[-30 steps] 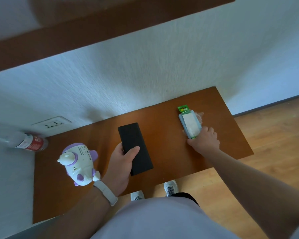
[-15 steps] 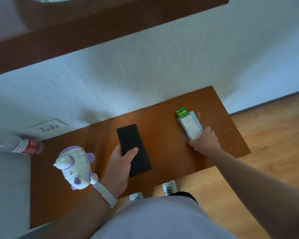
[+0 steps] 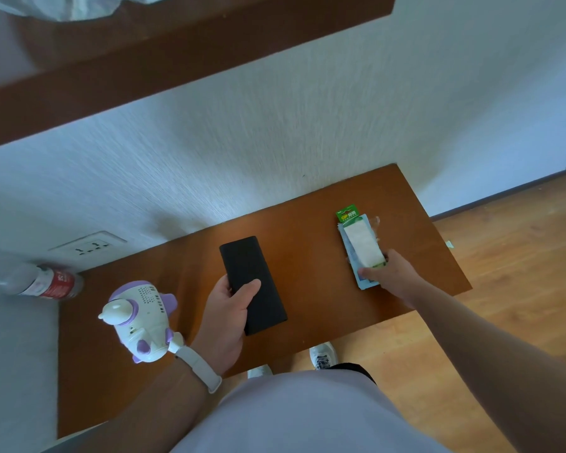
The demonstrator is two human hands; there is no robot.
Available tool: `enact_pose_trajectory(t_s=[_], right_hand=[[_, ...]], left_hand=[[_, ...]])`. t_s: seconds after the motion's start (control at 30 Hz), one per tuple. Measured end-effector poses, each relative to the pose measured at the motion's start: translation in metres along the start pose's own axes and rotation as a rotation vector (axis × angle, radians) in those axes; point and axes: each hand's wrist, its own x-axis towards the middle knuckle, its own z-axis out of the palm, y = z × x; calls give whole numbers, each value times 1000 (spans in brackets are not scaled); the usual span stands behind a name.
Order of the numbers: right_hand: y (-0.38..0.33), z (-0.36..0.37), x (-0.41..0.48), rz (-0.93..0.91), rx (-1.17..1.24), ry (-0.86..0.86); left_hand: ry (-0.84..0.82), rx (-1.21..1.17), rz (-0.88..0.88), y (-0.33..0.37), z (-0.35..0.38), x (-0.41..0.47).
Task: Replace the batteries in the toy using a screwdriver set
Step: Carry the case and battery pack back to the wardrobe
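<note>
Right hand (image 3: 393,280) slid down, pinching battery pack (image 3: 361,244) (near table (image 3: 307,217) edge); left hand (image 3: 229,318) grips case (image 3: 250,269)

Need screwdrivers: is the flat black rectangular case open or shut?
Shut: the flat black rectangular case lies as one slab, left hand gripping it.

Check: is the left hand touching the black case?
Touching. Head view: the left hand has its thumb laid across the top of the black case, with its fingers curled at the case's left edge.

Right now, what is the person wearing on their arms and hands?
The left hand has a smooth white wristband just behind it, on the wrist. The right hand has nothing on its wrist. No gloves or sleeves show on either side.
</note>
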Motion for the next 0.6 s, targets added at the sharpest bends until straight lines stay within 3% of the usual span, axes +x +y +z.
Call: enact_pose_trajectory(t_s=[0.33,0.6], right_hand=[[1,-7,-20,4,307,-108],[-17,-11,-71,-23,525,-123]], left_hand=[[-30,-15,14,-2,9,-6],[-176,-19,58,13,9,-2]])
